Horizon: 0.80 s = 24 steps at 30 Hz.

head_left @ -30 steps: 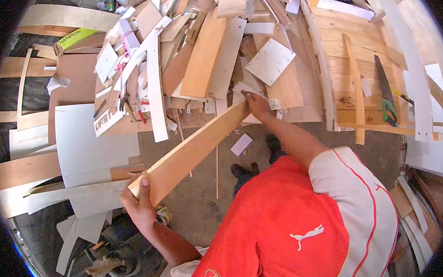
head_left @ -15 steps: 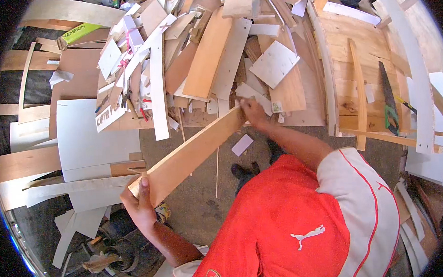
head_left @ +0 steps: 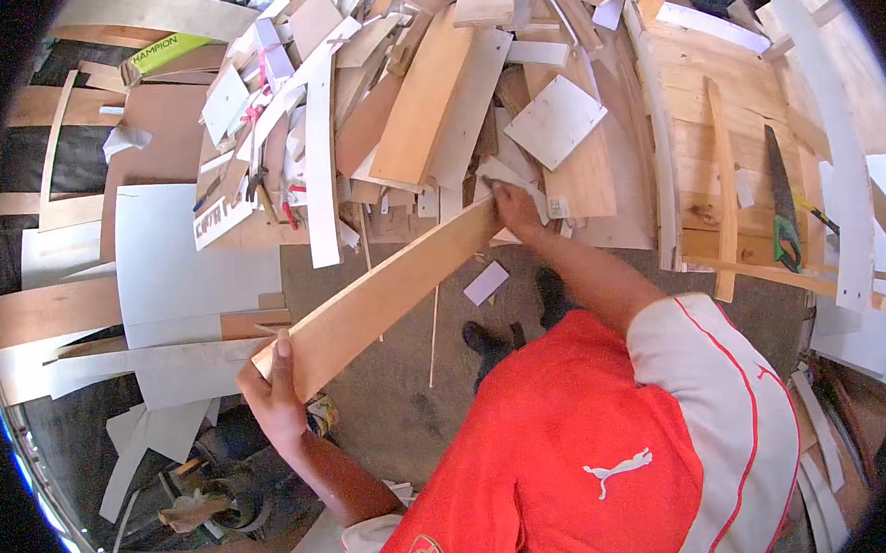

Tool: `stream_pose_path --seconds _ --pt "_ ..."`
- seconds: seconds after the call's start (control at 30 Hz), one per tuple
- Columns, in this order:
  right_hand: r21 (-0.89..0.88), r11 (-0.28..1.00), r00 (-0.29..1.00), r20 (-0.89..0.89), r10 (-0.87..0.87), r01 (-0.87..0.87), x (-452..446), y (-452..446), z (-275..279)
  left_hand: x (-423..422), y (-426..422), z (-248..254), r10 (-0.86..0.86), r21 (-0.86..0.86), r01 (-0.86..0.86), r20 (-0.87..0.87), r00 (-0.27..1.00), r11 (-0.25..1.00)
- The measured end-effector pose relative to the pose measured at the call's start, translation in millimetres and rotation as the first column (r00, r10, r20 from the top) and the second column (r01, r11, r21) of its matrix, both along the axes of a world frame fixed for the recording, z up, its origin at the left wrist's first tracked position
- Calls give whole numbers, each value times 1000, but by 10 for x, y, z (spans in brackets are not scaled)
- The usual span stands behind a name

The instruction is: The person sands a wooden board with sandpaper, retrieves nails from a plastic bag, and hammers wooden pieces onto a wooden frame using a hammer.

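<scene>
A long, flat wooden board (head_left: 388,287) slants across the front of my body, raised above the floor. My left hand (head_left: 273,391) is closed on its near left end, thumb pressed on the face. A thin pointed sliver, too small to name, sticks out beside that thumb. At the board's far end my right hand (head_left: 516,213) grips the edge, close to the front of a heap of wood offcuts (head_left: 424,97); its fingertips are partly hidden. A white square panel (head_left: 556,122) lies on the heap just beyond this hand.
A green-handled handsaw (head_left: 783,199) lies on a wooden frame (head_left: 692,143) at the right. White sheets (head_left: 197,259) and planks are stacked on the left. A small pale block (head_left: 485,283) lies on the floor by my feet. Tools and scraps clutter the lower left.
The board stays in both hands and has shifted only slightly. My right hand has moved a little to the right and down; the view has tilted a bit.
</scene>
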State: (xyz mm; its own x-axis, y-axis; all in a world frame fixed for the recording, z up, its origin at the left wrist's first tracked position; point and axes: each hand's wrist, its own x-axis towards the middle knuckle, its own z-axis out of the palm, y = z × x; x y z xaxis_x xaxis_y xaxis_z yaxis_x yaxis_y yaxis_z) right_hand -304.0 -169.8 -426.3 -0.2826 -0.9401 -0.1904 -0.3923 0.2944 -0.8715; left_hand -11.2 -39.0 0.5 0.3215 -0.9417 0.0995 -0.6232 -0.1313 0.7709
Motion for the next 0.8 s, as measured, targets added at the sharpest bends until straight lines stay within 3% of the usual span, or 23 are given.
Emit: stream_pose_path --seconds 0.1,0.23,0.27,0.37,0.47,0.57,0.67,0.77,0.8 --pt "176 984 996 70 -53 40 -104 -82 381 31 14 -44 27 -22 -27 18 999 999" --pt "-114 991 985 146 91 -75 163 279 720 32 54 -113 77 -50 -77 14 997 996" --pt "-168 984 962 253 99 -57 208 356 830 35 82 -116 81 -55 -80 10 997 995" --pt "71 994 996 -30 83 -80 -51 73 309 -46 107 -32 44 -8 -45 -64 997 999" --pt "102 992 996 57 66 -71 -201 0 500 -57 145 -42 69 -7 -69 -37 997 998" --pt "68 959 960 61 272 -276 26 166 858 -39 160 -113 99 -64 -100 -32 995 993" --pt "-285 940 928 261 267 -190 188 391 1098 -39 172 -67 89 -15 -89 -22 996 996" --pt "33 990 989 -65 136 -134 -12 83 438 -91 158 -103 203 -58 -205 -45 978 977" --pt "40 986 985 -57 162 -160 -94 52 449 -62 162 -88 140 -38 -142 -54 989 989"
